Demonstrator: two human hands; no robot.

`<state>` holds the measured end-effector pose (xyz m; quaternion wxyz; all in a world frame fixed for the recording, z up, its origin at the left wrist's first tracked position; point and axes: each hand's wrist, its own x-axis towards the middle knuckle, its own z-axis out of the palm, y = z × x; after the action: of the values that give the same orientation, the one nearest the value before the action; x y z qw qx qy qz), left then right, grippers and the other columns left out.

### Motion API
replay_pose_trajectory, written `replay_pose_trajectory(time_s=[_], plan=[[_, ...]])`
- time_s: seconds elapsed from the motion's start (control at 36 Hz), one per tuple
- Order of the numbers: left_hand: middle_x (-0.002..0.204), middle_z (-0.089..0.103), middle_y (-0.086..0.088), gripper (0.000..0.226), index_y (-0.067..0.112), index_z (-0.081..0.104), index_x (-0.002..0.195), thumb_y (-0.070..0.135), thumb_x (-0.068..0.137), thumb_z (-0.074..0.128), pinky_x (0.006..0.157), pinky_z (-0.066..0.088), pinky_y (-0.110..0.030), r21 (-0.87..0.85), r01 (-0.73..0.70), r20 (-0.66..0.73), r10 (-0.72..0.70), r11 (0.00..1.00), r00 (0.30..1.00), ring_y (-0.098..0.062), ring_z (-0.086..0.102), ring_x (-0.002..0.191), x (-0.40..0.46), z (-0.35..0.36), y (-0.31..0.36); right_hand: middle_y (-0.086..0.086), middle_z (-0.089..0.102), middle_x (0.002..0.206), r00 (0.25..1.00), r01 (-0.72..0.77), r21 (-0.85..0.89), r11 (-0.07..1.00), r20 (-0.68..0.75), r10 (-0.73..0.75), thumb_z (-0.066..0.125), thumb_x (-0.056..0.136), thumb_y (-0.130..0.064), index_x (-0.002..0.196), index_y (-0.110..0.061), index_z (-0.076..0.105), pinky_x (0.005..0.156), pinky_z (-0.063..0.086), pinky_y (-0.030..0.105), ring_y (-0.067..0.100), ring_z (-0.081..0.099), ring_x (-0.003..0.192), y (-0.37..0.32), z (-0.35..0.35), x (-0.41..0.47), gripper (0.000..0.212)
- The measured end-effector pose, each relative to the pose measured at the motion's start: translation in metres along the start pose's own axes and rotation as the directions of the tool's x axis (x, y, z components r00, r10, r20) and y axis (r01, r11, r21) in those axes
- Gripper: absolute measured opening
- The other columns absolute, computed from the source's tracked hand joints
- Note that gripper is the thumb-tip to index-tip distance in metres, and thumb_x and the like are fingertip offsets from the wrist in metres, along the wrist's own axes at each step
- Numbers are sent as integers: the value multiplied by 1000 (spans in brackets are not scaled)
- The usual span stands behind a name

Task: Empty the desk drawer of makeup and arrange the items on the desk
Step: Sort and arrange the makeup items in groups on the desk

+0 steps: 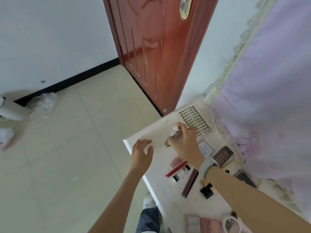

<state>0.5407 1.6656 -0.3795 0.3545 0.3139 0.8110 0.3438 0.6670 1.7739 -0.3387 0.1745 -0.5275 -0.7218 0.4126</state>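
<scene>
Nearest you, at the desk's (148,179) bottom edge, a tape roll (232,224) and two flat compacts (202,223) sit right under your right forearm, so a careless pull-back could sweep them off. Just past them a black cube (207,190), a dark red stick (190,183), a white tube (181,173) and a red pencil (176,169) lie loose, close together, directly below your wrist; the pencil is round and likely to roll if nudged. Beyond that your right hand (184,143) curls its fingers over a small clear bottle (174,134), pinching it from above; whether its base touches the desk you can't tell, the hand hides it. It looks like glass, so a slip from that top pinch could tip or crack it. Your left hand (142,152) rests flat by the desk's left edge, fingers relaxed and slightly spread, holding nothing, close enough to steady the bottle. Farther, a lash tray (195,120) sits just beside the bottle, and setting the bottle on its corner would leave it tilted. To the right, a brown palette (222,156) and a white card (205,148) lie near the wall. No drawer is visible, so how much remains inside can't be judged.
</scene>
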Motion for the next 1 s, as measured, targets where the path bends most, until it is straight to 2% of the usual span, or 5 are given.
replay_pose_trajectory(time_s=[0.11,0.25,0.58,0.78,1.0], plan=[[123,60,3,27,22,57,121,31,97,47,99,44,-33,-477,232,218,-142,848,966,-13,57,112,-8,-11,38,3,48,102,976,-213,458,863,49,214,69,80,-22,97,-20,47,63,42,12,10,50,82,-26,-17,-2,28],[121,64,-3,44,17,55,127,45,97,40,98,47,-42,-717,273,334,-28,641,942,-19,61,111,-12,-12,71,3,58,98,988,-149,457,877,105,114,69,82,-26,96,-20,51,75,44,17,13,57,90,-42,-23,-20,23],[116,65,-10,49,19,50,128,44,85,55,91,51,-40,-796,135,223,78,590,972,-25,65,105,-24,-26,77,-14,64,105,979,-11,334,943,198,-58,67,83,-27,102,-32,57,84,48,15,-2,59,101,-45,-40,-41,23],[92,68,-17,63,8,64,101,57,95,25,87,49,-40,-817,279,333,17,505,943,-33,66,90,-26,-35,81,-25,45,118,874,421,65,905,235,-424,59,86,-24,123,-22,56,81,42,11,6,51,99,-48,-38,-51,37],[98,70,-15,52,11,65,101,48,99,29,87,52,-38,-771,213,238,-38,601,970,-24,66,92,-27,-45,83,1,62,107,844,529,-18,848,114,-524,46,90,-29,114,-9,63,75,49,13,6,57,93,-53,-36,-54,35]])
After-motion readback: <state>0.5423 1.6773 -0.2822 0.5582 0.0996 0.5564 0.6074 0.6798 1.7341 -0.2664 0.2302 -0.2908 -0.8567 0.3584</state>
